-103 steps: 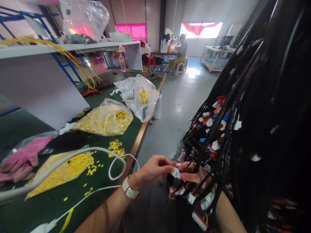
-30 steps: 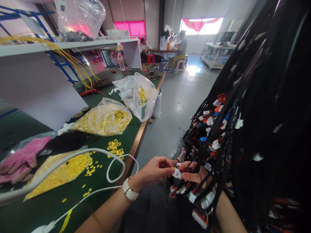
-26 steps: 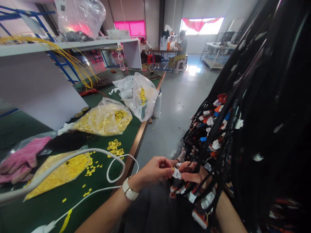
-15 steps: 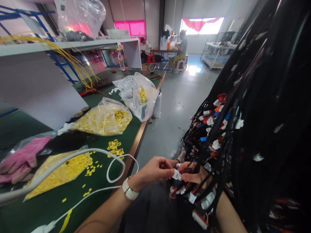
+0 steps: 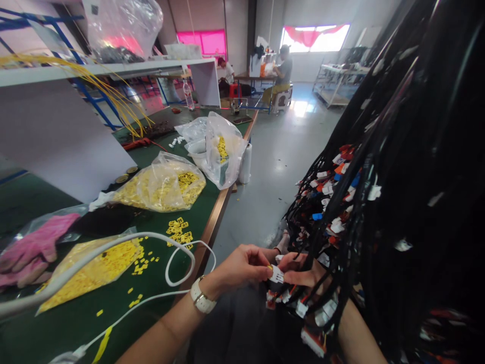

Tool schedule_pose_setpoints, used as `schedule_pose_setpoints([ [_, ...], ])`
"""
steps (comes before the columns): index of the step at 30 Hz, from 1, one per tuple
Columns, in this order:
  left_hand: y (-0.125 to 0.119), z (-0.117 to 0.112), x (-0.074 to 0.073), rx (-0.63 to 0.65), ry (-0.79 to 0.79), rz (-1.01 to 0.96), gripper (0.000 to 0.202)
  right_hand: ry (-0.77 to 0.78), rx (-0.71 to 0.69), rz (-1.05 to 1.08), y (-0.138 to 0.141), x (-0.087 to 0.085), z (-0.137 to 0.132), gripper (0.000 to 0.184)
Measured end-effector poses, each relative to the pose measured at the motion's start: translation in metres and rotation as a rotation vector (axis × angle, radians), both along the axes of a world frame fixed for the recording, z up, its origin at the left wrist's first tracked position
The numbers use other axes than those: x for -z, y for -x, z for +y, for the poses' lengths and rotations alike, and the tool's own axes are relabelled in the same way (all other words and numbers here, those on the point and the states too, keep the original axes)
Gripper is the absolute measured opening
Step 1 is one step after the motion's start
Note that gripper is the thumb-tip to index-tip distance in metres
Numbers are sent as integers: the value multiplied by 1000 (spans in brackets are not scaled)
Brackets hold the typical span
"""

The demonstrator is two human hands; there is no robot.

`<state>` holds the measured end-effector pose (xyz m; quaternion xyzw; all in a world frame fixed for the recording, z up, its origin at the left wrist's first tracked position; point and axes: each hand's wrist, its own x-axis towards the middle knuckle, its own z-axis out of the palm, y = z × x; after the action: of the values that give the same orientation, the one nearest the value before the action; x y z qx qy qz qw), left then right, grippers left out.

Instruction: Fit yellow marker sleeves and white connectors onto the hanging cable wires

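Observation:
A small white connector (image 5: pixel 276 274) on a black wire sits between my two hands, low in the middle of the view. My left hand (image 5: pixel 238 266), with a white watch at the wrist, pinches a tiny yellow piece against the connector's left end. My right hand (image 5: pixel 301 273) grips the connector from the right, partly hidden behind hanging wires. A thick bundle of black wires (image 5: pixel 397 167) with white, red and blue connectors fills the right side and hangs over my right forearm.
A green table (image 5: pixel 159 283) at the left bears clear bags of yellow clips (image 5: pixel 162 184), loose yellow clips (image 5: pixel 180 231), a white cable (image 5: pixel 178 263) and pink gloves (image 5: pixel 36 247). A white shelf (image 5: pixel 76 116) stands behind. People sit at a far table (image 5: pixel 282 73).
My hands have stayed in nearly the same place, with the left fingers pressing slightly closer onto the connector. The view has barely shifted.

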<state>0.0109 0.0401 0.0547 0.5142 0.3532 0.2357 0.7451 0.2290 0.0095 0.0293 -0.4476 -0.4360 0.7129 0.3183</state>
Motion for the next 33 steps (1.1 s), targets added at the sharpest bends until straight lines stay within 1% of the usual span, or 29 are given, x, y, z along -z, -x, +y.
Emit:
schedule_pose_setpoints([
  [3, -2, -1, 1, -12, -27, 13, 36, 14, 44, 23, 0, 0, 0, 28],
  [7, -3, -1, 4, -12, 5, -5, 38, 19, 16, -29, -1, -4, 2, 29],
  [10, -3, -1, 7, -27, 30, -13, 40, 35, 74, -12, 1, -8, 1, 28],
  [15, -3, 0, 8, -12, 23, 9, 41, 87, 70, 6, 3, -6, -1, 26],
  [23, -4, -1, 3, -44, 44, 44, 42, 45, 100, -9, 2, -1, 3, 26],
  [26, -4, -1, 3, -40, 31, 39, 43, 19, 84, -4, 2, 2, 3, 27],
  [30, -4, -1, 5, -42, 32, 49, 42, 50, 96, 4, 2, 3, 2, 30],
  [33, -4, -1, 6, -45, 26, 51, 41, 10, 104, -40, 2, 2, 2, 30],
])
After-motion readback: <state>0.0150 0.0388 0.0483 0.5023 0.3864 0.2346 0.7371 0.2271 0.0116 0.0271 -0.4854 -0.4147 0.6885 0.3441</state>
